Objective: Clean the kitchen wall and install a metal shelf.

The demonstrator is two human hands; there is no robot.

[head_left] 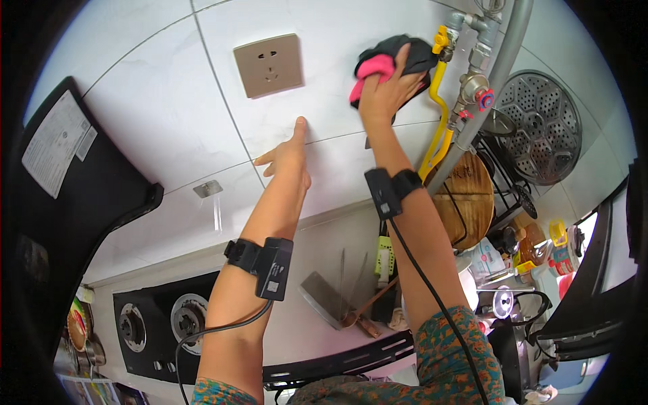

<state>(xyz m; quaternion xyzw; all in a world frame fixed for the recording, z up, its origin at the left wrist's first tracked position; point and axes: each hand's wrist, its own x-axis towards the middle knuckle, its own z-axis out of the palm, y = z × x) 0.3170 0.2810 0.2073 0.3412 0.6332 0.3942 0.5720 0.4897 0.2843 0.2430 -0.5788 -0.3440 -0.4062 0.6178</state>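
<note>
My right hand presses a black and pink cloth flat on the white tiled wall, just left of the yellow gas hose. Part of the cloth shows between and around the fingers. Below the beige wall socket, my left hand is held near the tiles with its fingers apart and nothing in it. Whether it touches the wall I cannot tell. Each forearm wears a strapped black device with a cable.
Gas pipes with a yellow valve run down the wall at right. Beyond them stand a round wooden board and a perforated steamer plate. On the counter lie a cleaver and a gas hob. A black range hood juts in at left.
</note>
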